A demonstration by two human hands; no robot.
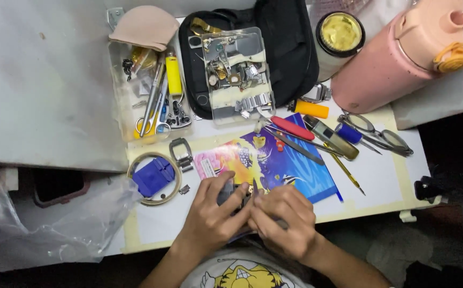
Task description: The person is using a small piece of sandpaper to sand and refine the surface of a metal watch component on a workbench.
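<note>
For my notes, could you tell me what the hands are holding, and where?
Both the left hand and the right hand grip a small dark object by its sides; what it is cannot be told.

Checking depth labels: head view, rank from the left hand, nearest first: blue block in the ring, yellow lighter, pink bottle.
From the left hand:
1. Blue block, just to its left, inside the ring.
2. Yellow lighter, farther up, in the clear tray.
3. Pink bottle, farthest, at the top right corner.
</note>
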